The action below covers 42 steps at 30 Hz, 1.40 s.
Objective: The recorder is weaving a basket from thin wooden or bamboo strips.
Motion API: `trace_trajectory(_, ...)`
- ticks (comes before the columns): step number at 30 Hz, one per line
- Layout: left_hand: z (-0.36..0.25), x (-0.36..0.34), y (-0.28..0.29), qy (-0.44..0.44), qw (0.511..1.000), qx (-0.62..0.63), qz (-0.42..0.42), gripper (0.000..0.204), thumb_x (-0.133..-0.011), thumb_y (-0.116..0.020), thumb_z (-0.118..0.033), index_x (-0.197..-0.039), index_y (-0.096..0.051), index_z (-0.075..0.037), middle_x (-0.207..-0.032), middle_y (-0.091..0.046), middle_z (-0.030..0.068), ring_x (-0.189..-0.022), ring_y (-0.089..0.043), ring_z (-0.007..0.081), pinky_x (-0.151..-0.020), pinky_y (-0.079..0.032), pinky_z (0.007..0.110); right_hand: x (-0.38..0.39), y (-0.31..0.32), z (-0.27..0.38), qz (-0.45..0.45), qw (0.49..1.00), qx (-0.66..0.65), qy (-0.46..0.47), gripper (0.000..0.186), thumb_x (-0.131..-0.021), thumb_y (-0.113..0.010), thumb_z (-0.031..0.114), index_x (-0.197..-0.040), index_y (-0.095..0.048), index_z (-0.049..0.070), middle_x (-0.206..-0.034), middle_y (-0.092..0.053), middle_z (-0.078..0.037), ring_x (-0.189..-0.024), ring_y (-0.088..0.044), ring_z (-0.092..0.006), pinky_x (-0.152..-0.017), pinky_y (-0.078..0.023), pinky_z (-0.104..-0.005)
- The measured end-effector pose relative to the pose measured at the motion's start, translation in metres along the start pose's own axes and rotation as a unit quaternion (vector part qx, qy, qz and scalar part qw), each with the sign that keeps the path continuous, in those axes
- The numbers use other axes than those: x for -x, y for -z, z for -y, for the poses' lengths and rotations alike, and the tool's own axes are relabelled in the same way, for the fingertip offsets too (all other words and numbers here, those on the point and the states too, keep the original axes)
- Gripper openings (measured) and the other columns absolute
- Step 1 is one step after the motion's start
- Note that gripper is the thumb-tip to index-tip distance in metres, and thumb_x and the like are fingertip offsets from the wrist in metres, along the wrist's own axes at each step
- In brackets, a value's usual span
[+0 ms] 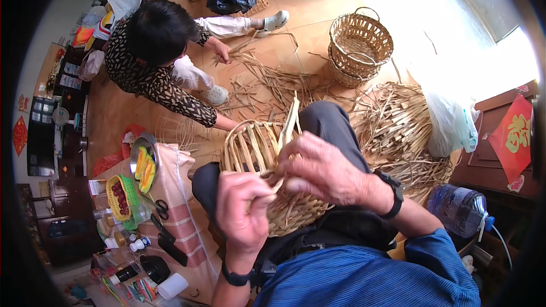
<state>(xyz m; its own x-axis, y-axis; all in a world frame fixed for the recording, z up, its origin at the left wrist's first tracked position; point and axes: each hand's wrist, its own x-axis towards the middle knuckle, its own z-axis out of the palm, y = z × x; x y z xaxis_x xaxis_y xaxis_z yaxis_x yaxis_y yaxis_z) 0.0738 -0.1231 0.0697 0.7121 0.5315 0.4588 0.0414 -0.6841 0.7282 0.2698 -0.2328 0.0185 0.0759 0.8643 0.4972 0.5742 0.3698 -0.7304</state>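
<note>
A partly woven basket [290, 216] of dried plant strips rests in my lap, its side facing me tightly plaited and its far side an open row of upright strips. At its near rim my left hand [244, 207] is closed in a pinch on a thin twisted plant strip [277, 186]. My right hand [324, 170] bends over the same rim, fingers curled around the strip's other part; its fingertips are partly hidden. A pale, thick strip [291, 119] stands up beyond my right hand.
Across from me a co-worker [159, 62] holds dried strips, one arm reaching behind my basket. Finished baskets [361, 40] stand ahead right. A strip heap [398, 119] and water bottle [460, 210] lie at right. A cloth-covered table [182, 216] with scissors [161, 209] is at left.
</note>
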Motion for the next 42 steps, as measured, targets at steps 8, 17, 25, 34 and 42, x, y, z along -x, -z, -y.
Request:
trace_trajectory(8, 0.029, -0.005, -0.009, 0.001, 0.988, -0.117, 0.098, 0.031, -0.093, -0.085, -0.022, -0.116, -0.070, -0.008, -0.114, -0.071, 0.0097, -0.106, -0.067, 0.0309, -0.094, -0.053, 0.044, 0.033, -0.030, 0.023, -0.093, 0.970, -0.186, -0.125, 0.015, -0.106, -0.073, 0.017, -0.112, -0.072, 0.004, -0.103, -0.064, -0.009, -0.102, -0.065, -0.0291, -0.094, -0.053, -0.0372)
trace_trajectory(17, 0.023, -0.008, -0.009, 0.044, 0.984, -0.128, 0.117, 0.027, -0.087, -0.079, -0.009, -0.113, -0.070, -0.009, -0.111, -0.072, 0.0079, -0.107, -0.065, 0.0329, -0.099, -0.052, 0.046, 0.045, -0.025, 0.060, -0.022, 0.962, -0.247, -0.114, 0.012, -0.104, -0.074, 0.013, -0.102, -0.069, 0.002, -0.091, -0.060, -0.011, -0.087, -0.061, -0.0300, -0.083, -0.049, -0.0405)
trace_trajectory(25, 0.043, -0.021, -0.017, 0.049, 0.987, -0.109, 0.111, 0.029, -0.084, -0.084, -0.006, -0.109, -0.069, -0.008, -0.102, -0.073, 0.0074, -0.104, -0.066, 0.0325, -0.095, -0.052, 0.046, 0.026, -0.081, 0.110, 0.154, 0.932, -0.325, 0.041, 0.020, -0.103, -0.072, 0.014, -0.092, -0.060, 0.003, -0.085, -0.056, -0.014, -0.083, -0.064, -0.0371, -0.075, -0.051, -0.0470)
trace_trajectory(34, 0.071, -0.029, -0.007, 0.164, 0.978, -0.073, 0.109, 0.029, -0.086, -0.085, -0.003, -0.112, -0.072, -0.007, -0.102, -0.074, 0.0082, -0.102, -0.070, 0.0295, -0.093, -0.055, 0.043, -0.055, 0.011, 0.140, 0.045, 0.893, -0.441, -0.076, 0.028, -0.112, -0.068, 0.018, -0.092, -0.069, -0.002, -0.089, -0.067, -0.012, -0.085, -0.067, -0.0250, -0.075, -0.053, -0.0382)
trace_trajectory(42, 0.068, -0.048, -0.014, 0.139, 0.976, -0.097, 0.139, 0.024, -0.090, -0.083, -0.004, -0.112, -0.075, -0.006, -0.105, -0.073, 0.0124, -0.103, -0.073, 0.0298, -0.094, -0.059, 0.042, -0.017, 0.142, 0.176, -0.247, 0.815, -0.498, 0.167, 0.011, -0.109, -0.064, 0.011, -0.102, -0.062, 0.002, -0.086, -0.057, -0.007, -0.070, -0.051, -0.0166, -0.062, -0.042, -0.0339)
